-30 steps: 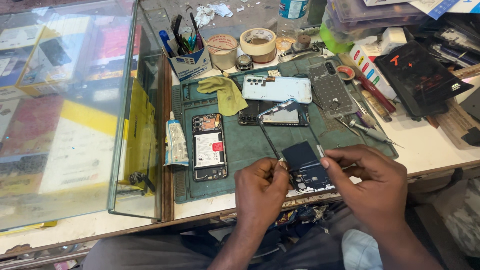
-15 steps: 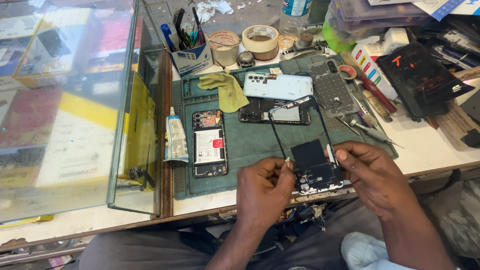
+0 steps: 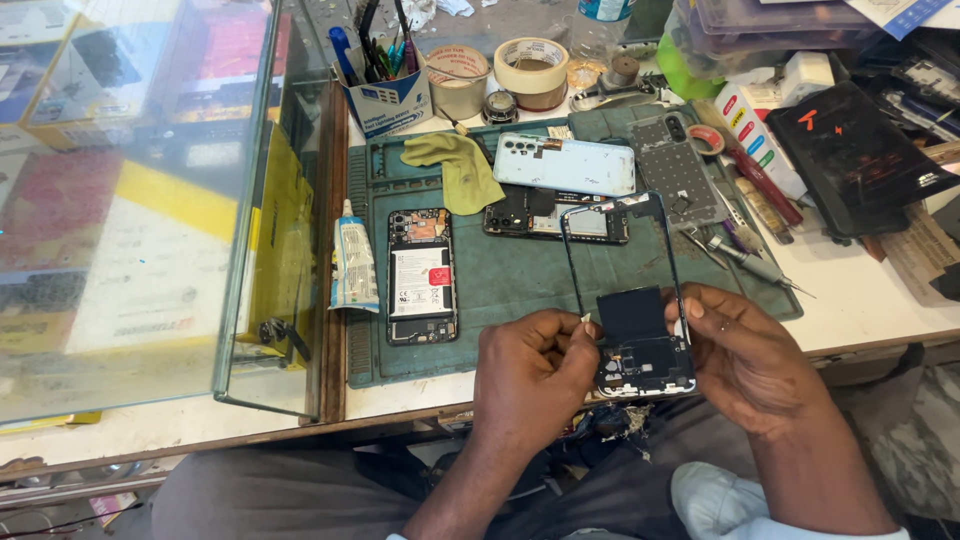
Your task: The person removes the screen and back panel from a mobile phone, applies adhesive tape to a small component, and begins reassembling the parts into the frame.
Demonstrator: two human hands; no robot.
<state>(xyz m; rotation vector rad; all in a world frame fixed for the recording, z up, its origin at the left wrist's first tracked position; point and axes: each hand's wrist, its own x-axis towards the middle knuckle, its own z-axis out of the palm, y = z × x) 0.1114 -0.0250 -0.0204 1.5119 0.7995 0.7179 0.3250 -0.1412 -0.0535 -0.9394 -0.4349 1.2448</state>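
Grip: both hands were clamped on the phone frame point(image 3: 630, 300); the left hand point(image 3: 535, 375) pinched its left rail with a small pale scrap at the fingertips, and the right hand point(image 3: 745, 360) closed on its right rail.
Frame: it sat low at the front edge of the table point(image 3: 860, 300), its open upper loop reaching out over the green mat point(image 3: 520, 280), a dark panel and board filling its lower end.
Change: a second earlier the hands sat close together over the frame's lower end; by now they had parted to the two rails and the whole outline showed clear.
Meaning: that looked like a steadier two-sided hold, the frame braced for fine work at the left rail.
Mat: an opened phone point(image 3: 422, 275) with its battery showing lay to the left, a glue tube point(image 3: 352, 255) beside it, a yellow cloth point(image 3: 460, 170) and a pale back cover point(image 3: 565, 163) further up.
Beyond: tape rolls point(image 3: 533, 68) and a pen box point(image 3: 385, 95) stood at the back, a glass case point(image 3: 130, 190) on the left.
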